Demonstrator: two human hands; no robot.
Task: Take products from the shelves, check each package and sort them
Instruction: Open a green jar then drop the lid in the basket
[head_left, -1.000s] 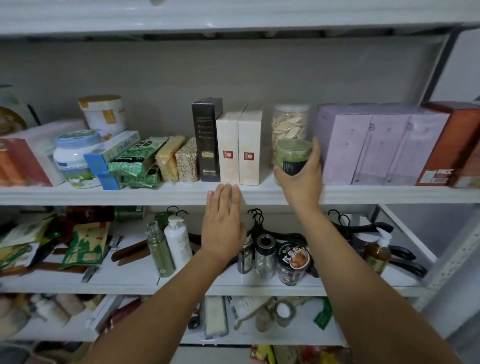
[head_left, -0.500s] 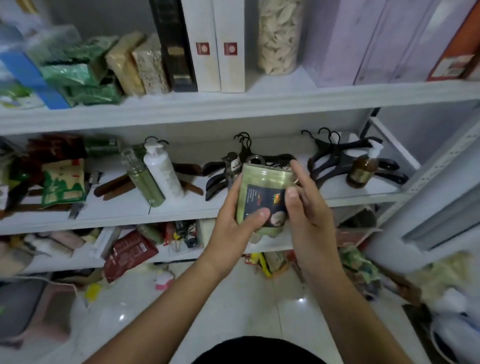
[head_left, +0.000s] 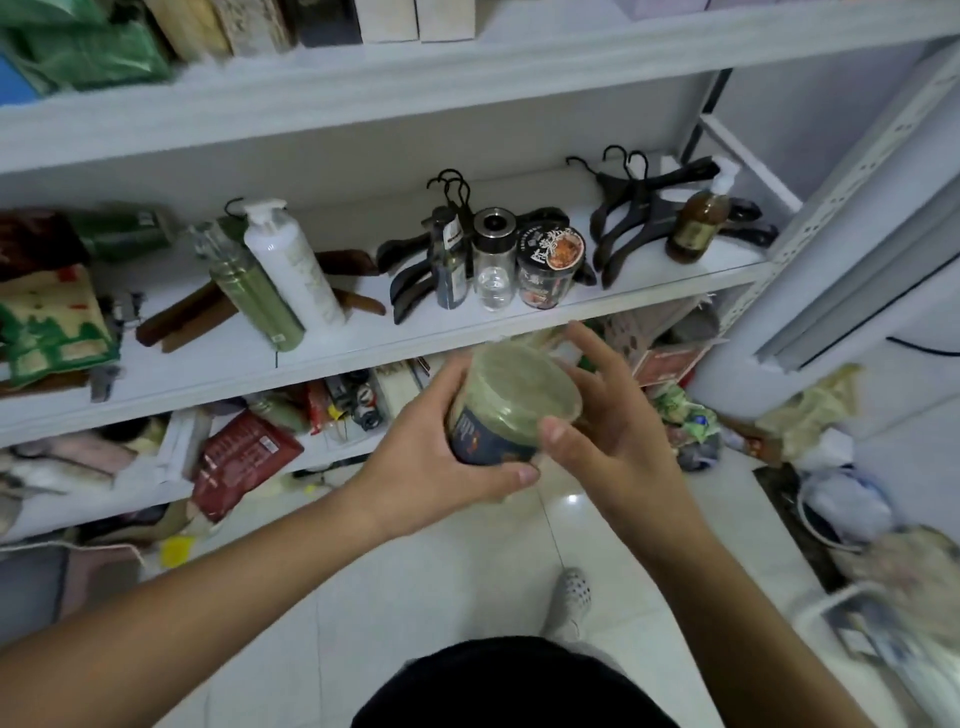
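Note:
A green jar (head_left: 511, 397) with a dark label is tilted in front of me, its flat green end turned up toward the camera. My left hand (head_left: 431, 457) grips it from below and the left, thumb curled across the label. My right hand (head_left: 602, 426) holds its right side, thumb on the rim and fingers spread behind it. Both hands are at waist height, in front of the middle shelf (head_left: 363, 343) and above the tiled floor.
The middle shelf carries a white pump bottle (head_left: 291, 262), a green bottle (head_left: 254, 296), a small group of jars (head_left: 548, 265), black hangers (head_left: 644, 208) and a brown pump bottle (head_left: 696, 223). Packets crowd the lower shelf (head_left: 244, 457). Bags lie on the floor at right (head_left: 810, 415).
The jar was taken from the top shelf with my right hand, then brought down into both hands. It is now lower and tipped so its flat end faces up. My view has dropped toward the floor.

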